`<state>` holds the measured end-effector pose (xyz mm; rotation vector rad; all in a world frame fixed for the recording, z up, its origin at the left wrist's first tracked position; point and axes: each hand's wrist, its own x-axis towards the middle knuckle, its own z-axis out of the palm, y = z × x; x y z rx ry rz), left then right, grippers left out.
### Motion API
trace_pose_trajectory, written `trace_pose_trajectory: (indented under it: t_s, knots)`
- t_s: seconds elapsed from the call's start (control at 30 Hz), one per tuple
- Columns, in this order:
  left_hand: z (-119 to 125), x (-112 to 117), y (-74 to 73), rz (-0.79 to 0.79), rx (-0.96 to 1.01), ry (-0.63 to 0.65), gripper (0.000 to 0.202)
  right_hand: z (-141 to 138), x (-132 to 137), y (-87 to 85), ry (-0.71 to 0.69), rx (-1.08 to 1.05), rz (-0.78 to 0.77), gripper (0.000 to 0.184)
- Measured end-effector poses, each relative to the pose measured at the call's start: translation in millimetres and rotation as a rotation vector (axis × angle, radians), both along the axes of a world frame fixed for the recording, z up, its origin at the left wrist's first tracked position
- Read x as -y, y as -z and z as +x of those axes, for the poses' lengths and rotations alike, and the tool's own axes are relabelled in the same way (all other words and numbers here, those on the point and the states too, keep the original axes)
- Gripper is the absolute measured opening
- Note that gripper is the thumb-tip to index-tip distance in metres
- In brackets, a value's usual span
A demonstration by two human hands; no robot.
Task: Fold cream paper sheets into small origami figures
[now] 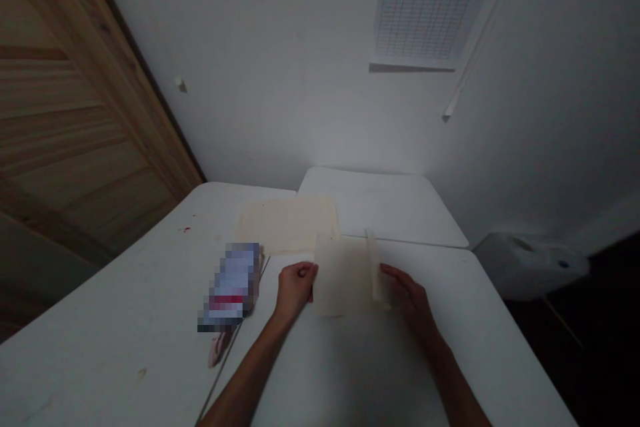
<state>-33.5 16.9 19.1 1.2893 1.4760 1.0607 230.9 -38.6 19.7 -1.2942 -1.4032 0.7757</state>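
A cream sheet of paper (pixel 345 275) lies on the white table (pixel 350 367) between my hands. My left hand (pixel 295 288) has its fingers curled and pinches the sheet's left edge. My right hand (pixel 407 295) holds the right edge, where a narrow strip of the sheet stands folded upward. Just behind lies a larger cream sheet or stack (pixel 287 223), flat on the table.
A blurred-out flat item (pixel 233 287) with something pinkish under it lies left of my left hand. A second white table (pixel 383 203) abuts the wall. A wooden door (pixel 65 120) is at the left, a printed chart (pixel 430 17) hangs on the wall, and a white container (pixel 530 263) sits low right.
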Motion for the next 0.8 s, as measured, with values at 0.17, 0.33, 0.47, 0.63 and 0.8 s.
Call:
trace_pose_trajectory:
  t_s: [0.17,0.33,0.47,0.63,0.8]
  knots:
    - [1,0,1.3,-0.005,-0.01,0.048,0.04,-13,5,4.2,-0.148,0.255,0.155,0.035]
    - [2,0,-0.9,-0.01,-0.053,0.068,0.04,-23,8,6.4,-0.257,0.421,0.223,0.04]
    - [3,0,0.4,0.0,-0.104,0.107,0.043,-30,9,5.4,-0.273,0.478,0.226,0.04]
    - [5,-1,6.7,-0.002,-0.105,0.142,0.047,-38,9,4.2,-0.297,0.529,0.235,0.042]
    - [11,-3,8.6,0.019,-0.127,0.107,0.045,-45,10,3.8,-0.32,0.564,0.227,0.044]
